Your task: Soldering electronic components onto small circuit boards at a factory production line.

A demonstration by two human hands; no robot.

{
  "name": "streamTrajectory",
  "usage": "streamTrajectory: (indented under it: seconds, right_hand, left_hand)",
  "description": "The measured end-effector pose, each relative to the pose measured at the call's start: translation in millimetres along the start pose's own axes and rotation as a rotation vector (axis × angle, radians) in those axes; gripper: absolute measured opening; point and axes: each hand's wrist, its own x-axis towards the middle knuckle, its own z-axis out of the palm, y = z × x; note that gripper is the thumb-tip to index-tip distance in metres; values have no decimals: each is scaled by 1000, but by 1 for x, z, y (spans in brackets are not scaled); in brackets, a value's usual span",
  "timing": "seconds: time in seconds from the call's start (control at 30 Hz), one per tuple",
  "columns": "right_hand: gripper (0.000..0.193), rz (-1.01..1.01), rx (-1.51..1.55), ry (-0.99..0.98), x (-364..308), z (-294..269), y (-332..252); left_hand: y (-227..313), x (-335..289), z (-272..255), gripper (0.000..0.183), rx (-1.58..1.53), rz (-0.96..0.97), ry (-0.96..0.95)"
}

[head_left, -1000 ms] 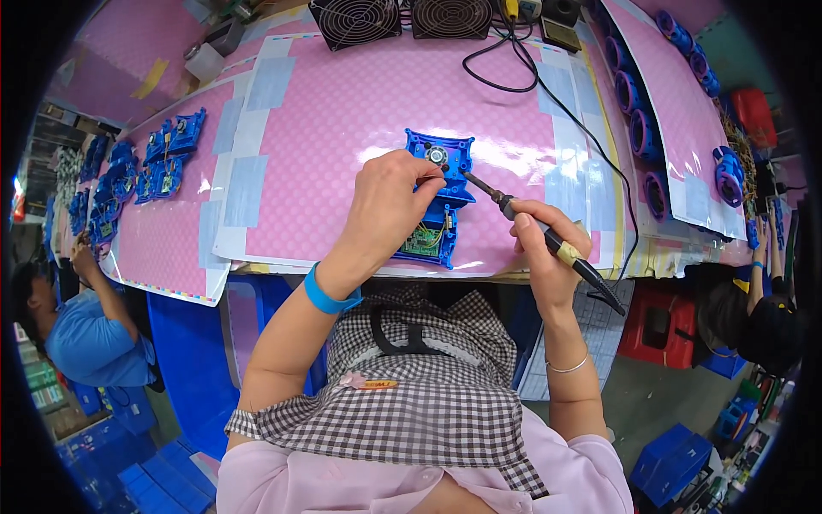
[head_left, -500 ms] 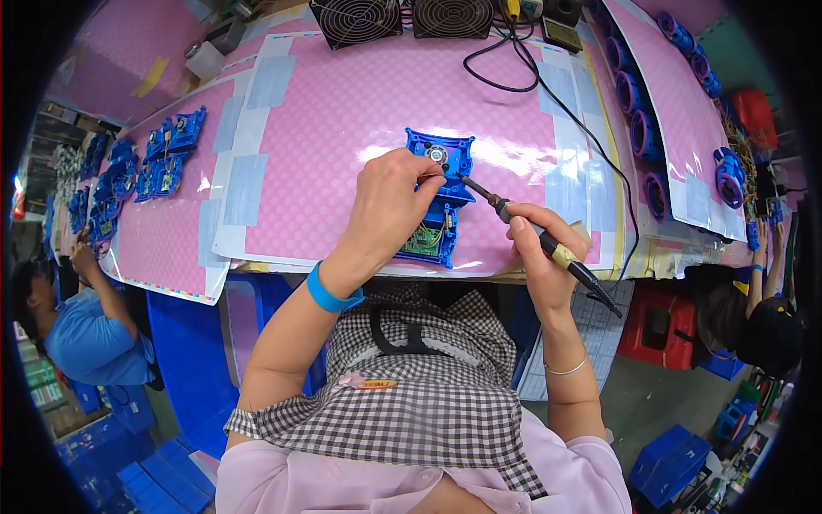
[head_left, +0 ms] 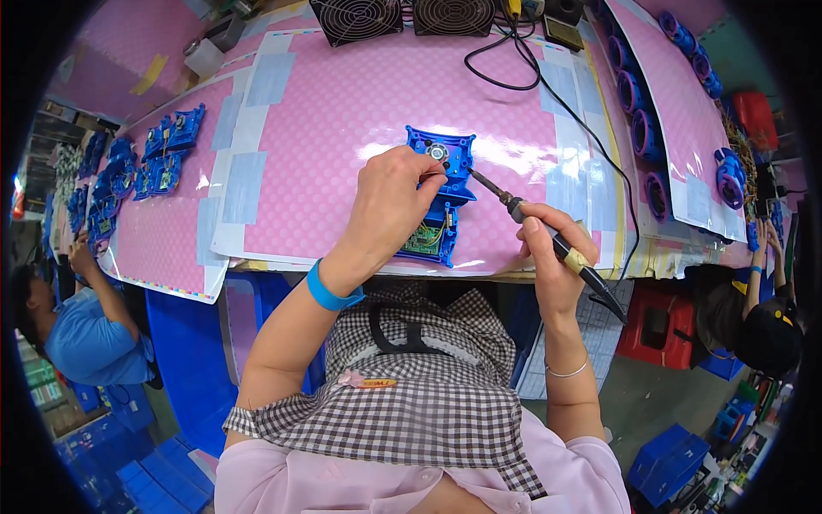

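Observation:
On the pink dotted table sheet lies an opened blue plastic housing (head_left: 463, 190), its two halves end to end. A round silver speaker (head_left: 439, 152) sits in the far half; a green circuit board (head_left: 421, 240) with thin wires fills the near half. My left hand (head_left: 396, 197) is over the housing, thumb and forefinger pinched beside the speaker. What they hold, perhaps a thin wire, is too small to make out. My right hand (head_left: 552, 248) grips a soldering iron (head_left: 514, 206) like a pen, its tip beside the right edge of the far half.
Two black fans (head_left: 358, 19) stand at the table's far edge. The iron's black cable (head_left: 591, 137) loops down the right side. More blue housings (head_left: 163, 158) lie on the left; blue rings (head_left: 642, 133) line a rack on the right. Other people work at both sides.
My right hand and the soldering iron have shifted slightly to the right, moving the tip away from the speaker toward the housing's right edge. My left hand stays nearly still.

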Motion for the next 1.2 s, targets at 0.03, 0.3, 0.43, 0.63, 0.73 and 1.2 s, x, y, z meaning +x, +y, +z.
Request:
streamTrajectory:
  seconds: [0.03,0.3,0.43,0.63,0.73,1.2]
  right_hand:
    - [16,-4,4,0,0,0,0]
    - [20,79,8,57,-3,0,-5]
    - [20,-33,-7,19,-3,0,-4]
    - [20,-109,-33,-2,0,4,0]
    - [19,-98,-15,-23,1,8,0]
    - [18,-53,-6,-67,5,19,6]
  left_hand:
    - [0,0,0,12,1,-6,-2]
    - [5,1,-3,11,1,7,-8]
    - [9,-10,-16,11,-106,-3,128]
    - [-1,-24,-31,14,-302,-407,225]
    - [-6,-19,-22,17,-352,-440,180]
    - [-1,-8,-12,14,-139,-164,83]
